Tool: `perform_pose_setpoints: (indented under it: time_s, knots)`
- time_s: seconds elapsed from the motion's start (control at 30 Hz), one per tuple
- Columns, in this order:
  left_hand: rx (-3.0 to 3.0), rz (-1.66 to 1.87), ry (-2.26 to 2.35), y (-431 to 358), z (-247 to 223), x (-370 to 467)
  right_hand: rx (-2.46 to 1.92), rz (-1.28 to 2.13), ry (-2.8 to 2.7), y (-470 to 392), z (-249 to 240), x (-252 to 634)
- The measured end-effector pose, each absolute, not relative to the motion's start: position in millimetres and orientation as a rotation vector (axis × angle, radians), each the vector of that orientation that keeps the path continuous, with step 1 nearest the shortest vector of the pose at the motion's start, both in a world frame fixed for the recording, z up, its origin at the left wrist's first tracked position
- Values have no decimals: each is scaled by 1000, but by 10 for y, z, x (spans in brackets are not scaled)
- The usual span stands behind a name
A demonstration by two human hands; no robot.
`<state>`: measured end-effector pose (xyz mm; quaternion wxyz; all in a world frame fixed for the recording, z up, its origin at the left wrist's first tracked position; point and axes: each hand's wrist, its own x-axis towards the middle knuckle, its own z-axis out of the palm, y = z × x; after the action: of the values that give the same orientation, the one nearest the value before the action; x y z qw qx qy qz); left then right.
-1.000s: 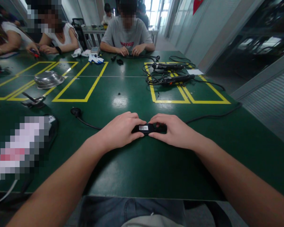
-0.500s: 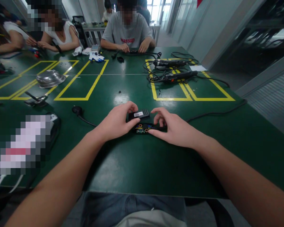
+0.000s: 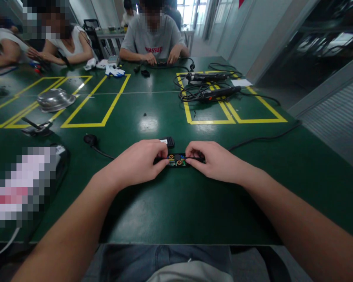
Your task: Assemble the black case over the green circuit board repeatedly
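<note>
"What's each hand doing?"
"Left hand [image 3: 144, 159] pinches one end of the open black case [image 3: 178, 166], right hand [image 3: 216, 160] the other, seemingly steadying it on the green table [image 3: 176, 211]."
"And the cover [image 3: 170, 141]?"
"Just beyond, presumably there so the circuit board [image 3: 176, 159] stays exposed."
</note>
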<state>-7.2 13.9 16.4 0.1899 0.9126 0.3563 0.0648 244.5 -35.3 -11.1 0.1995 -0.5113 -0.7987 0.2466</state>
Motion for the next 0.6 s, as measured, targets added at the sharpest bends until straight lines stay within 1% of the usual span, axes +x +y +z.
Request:
perform_pose_setpoints:
  time_s: [0.23,0.37,0.6]
  knots:
    - [2416,36,1049,135,141,-85,-1441,727,-2186,-372,-106,2440]
    - [2448,66,1024,131,156,-113,-1434,723,-2181,-389,-82,2452]
    - [2354,117,977,135,273,-159,-1351,858,-2119,-391,-40,2530]
